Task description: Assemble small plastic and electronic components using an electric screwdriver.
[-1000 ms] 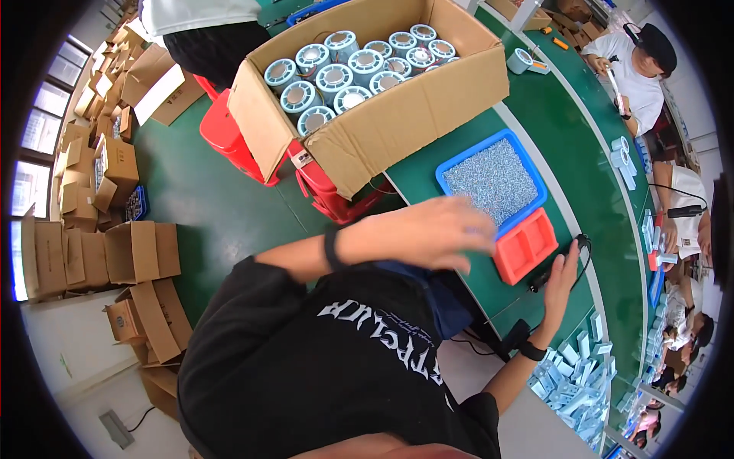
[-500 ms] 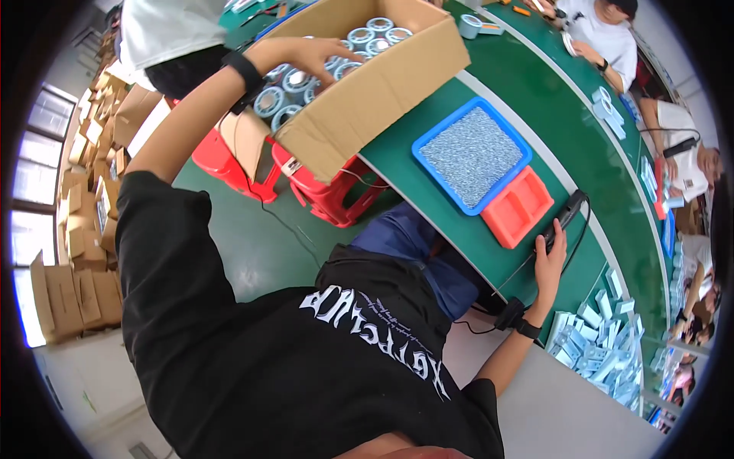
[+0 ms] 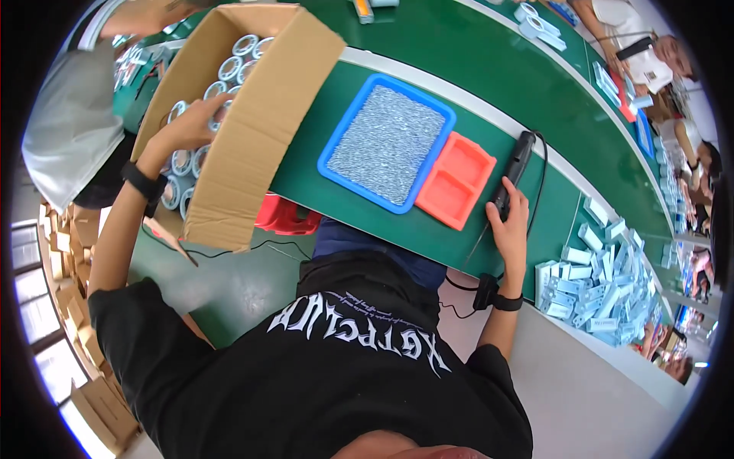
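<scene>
The left hand (image 3: 187, 126) is now reaching deeper into the cardboard box (image 3: 252, 122), fingers spread wide over the round rolls (image 3: 183, 161). The right hand (image 3: 511, 218) is still wrapping its grip around the black tool (image 3: 516, 164), which is pointing away past the orange tray (image 3: 456, 180).

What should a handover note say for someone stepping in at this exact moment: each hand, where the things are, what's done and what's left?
Left hand: reaching into the open cardboard box, fingers on the round silver-rimmed parts; a firm grip cannot be confirmed.
Right hand: resting on the black electric screwdriver lying on the green table.
Blue tray of small metal pieces and an empty orange tray sit between the hands.
Done: no part is out of the box.
Left, probably: lift a part out to the table.
</scene>
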`<action>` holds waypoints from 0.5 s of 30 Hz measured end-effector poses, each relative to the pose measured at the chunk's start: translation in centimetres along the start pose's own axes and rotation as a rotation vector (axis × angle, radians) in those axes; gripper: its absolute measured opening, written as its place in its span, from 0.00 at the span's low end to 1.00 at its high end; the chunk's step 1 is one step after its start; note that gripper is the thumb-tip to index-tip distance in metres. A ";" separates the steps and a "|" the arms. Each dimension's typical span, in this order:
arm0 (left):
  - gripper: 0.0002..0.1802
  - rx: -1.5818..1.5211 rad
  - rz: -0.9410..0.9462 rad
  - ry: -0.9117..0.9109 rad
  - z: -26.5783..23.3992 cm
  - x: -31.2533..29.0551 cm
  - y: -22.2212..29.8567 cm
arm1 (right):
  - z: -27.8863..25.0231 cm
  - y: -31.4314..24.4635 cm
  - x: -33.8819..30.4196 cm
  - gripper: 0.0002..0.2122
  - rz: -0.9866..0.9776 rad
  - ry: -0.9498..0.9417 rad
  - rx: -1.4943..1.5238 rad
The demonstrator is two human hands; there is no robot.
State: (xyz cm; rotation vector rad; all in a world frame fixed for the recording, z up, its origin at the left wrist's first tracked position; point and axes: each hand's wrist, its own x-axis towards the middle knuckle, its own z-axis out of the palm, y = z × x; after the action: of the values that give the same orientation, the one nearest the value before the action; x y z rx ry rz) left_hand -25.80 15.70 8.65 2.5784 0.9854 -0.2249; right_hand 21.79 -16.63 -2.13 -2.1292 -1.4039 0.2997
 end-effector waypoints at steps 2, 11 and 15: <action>0.34 -0.060 -0.030 0.068 -0.3 0.0 -0.2 | -1.0 -1.2 0.4 0.28 0.123 -0.099 0.079; 0.36 0.071 -0.098 0.290 0.0 1.7 1.1 | -1.9 1.4 1.1 0.31 0.177 -0.208 0.356; 0.36 -0.030 -0.132 0.367 -3.7 1.2 -0.2 | -1.6 2.2 0.6 0.32 0.190 -0.164 0.455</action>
State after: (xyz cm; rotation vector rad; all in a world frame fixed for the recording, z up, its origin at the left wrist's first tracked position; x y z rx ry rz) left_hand -24.94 18.00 11.63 2.5811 1.2753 0.2384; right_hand 24.52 -17.32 -1.98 -1.8856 -1.0879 0.8030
